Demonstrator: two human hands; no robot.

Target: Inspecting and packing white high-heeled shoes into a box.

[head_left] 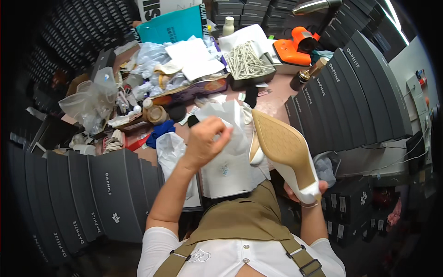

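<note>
A white high-heeled shoe (295,152) is tilted with its tan sole toward me, and my right hand (293,192) grips it at the heel end. My left hand (207,142) is raised over the paper with its fingers curled into a pinch; what they hold, if anything, is hidden. Just behind that hand, crumpled white tissue paper (224,111) stands up from an open white-lined shoebox (226,182). Another white shoe (256,154) is partly hidden behind the one I hold.
Dark shoeboxes are stacked at left (117,194) and right (364,92). At the back are a box of white sticks (249,62), an orange device (293,51), a teal bag (170,27) and heaped plastic bags (150,60). Jars (154,112) and a blue cloth (160,133) lie left of the tissue.
</note>
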